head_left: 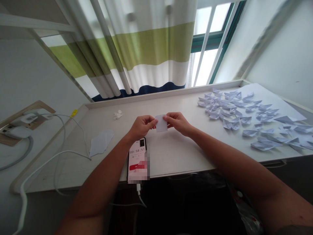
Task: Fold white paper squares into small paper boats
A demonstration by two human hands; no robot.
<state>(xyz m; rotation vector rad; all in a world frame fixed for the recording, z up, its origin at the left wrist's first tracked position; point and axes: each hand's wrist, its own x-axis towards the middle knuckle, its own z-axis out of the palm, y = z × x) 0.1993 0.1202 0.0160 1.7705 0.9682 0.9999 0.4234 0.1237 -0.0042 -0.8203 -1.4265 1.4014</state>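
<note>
Between my two hands a small white sheet of paper (161, 124) is held up above the table, its face toward me. My left hand (143, 126) pinches its left edge with thumb and finger. At the upper right edge, my right hand (178, 122) grips it the same way; the fingers behind the paper are partly hidden. Many folded paper boats (232, 106) lie spread over the right side of the table. A few flat white paper sheets (101, 142) overlap on the left, beyond my left forearm.
A phone (138, 160) showing a timer lies at the front edge, with a white cable (139, 188) plugged into its lower end. Crumpled white paper (117, 114) sits near the back left. Chargers and cables (28, 120) hang at the left wall. A large white sheet (274, 101) lies under some boats.
</note>
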